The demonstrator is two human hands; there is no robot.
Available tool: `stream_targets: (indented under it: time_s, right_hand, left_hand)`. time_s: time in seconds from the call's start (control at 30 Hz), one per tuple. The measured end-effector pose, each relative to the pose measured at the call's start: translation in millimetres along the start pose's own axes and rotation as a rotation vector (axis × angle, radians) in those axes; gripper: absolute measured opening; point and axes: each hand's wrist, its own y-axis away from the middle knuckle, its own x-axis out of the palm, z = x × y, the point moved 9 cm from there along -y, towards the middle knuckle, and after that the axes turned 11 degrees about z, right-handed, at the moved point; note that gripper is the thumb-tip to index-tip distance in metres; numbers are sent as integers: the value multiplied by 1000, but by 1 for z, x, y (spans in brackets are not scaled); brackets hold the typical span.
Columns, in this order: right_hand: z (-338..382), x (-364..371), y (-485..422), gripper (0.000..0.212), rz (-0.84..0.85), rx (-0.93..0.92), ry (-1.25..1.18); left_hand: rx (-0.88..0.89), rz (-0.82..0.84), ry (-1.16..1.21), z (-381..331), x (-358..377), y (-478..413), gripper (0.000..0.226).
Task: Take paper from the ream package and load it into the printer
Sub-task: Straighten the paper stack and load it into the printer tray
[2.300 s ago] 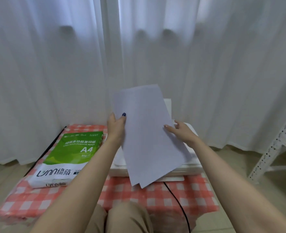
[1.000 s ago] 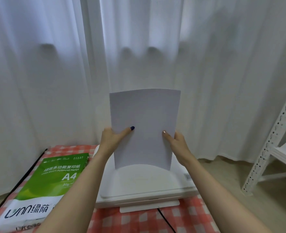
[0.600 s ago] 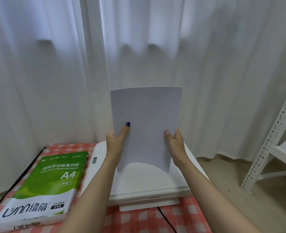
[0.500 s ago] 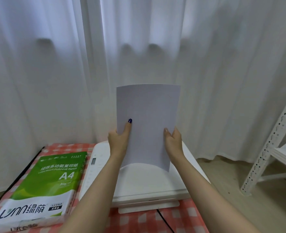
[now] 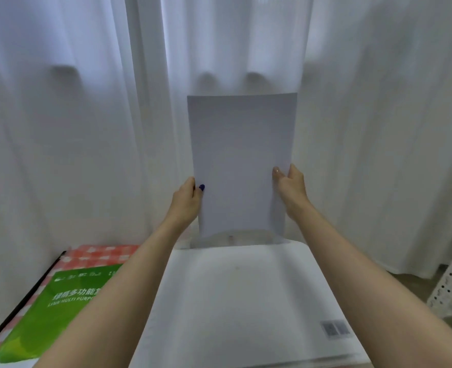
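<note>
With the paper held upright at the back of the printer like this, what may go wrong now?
1. The paper is gripped only at its side edges by the left hand and right hand, so it may buckle.
2. Its lower edge at the printer rear looks slightly skewed, so it may enter crooked.

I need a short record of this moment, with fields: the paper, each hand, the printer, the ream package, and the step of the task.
paper: white sheets held upright, lower edge at the rear slot of the printer
left hand: grips the paper's left edge
right hand: grips the paper's right edge
printer: white printer, directly below the paper
ream package: green package lying left of the printer on a checked cloth
step: paper apparently not yet fully seated
</note>
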Motion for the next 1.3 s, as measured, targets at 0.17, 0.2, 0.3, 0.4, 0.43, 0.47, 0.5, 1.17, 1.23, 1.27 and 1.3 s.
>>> stream_targets:
  time_s: [0.17, 0.2, 0.3, 0.4, 0.43, 0.47, 0.5, 1.17, 1.23, 1.27, 1.3]
  right_hand:
    - [-14, 11, -21, 30, 72, -7, -56]
    - [-17, 10, -25, 30, 53, -7, -51]
    - [-29, 7, -32, 31, -4, 0, -52]
    - [-43, 9, -39, 31, 38, 33, -70]
    - [-49, 10, -41, 31, 54, 45, -71]
    - [-55, 10, -44, 31, 63, 55, -75]
    - [-60, 11, -47, 32, 70, 64, -80]
    - [-100, 42, -72, 26, 222, 21, -137]
    - [-103, 37, -73, 29, 208, 36, -135]
    - [-105, 34, -74, 30, 197, 42, -135]
    - [-107, 30, -74, 30, 187, 49, -132]
  left_hand:
    - [-8, -101, -2, 21, -17, -27, 24]
    - [-1, -107, 4, 22, -15, -30, 24]
    - [15, -94, 1, 30, -5, -39, 25]
    - [4, -110, -4, 39, 1, -43, 25]
    - [-3, -121, -11, 41, 2, -44, 25]
    - [-8, -131, -29, 43, 2, -45, 24]
    - [-18, -136, -55, 44, 3, -45, 24]
    - [-78, -202, -74, 87, -1, -48, 24]
    - [-84, -182, -68, 88, 3, -51, 27]
    - [-82, -168, -71, 88, 5, -53, 25]
    - [-83, -150, -74, 87, 8, -55, 23]
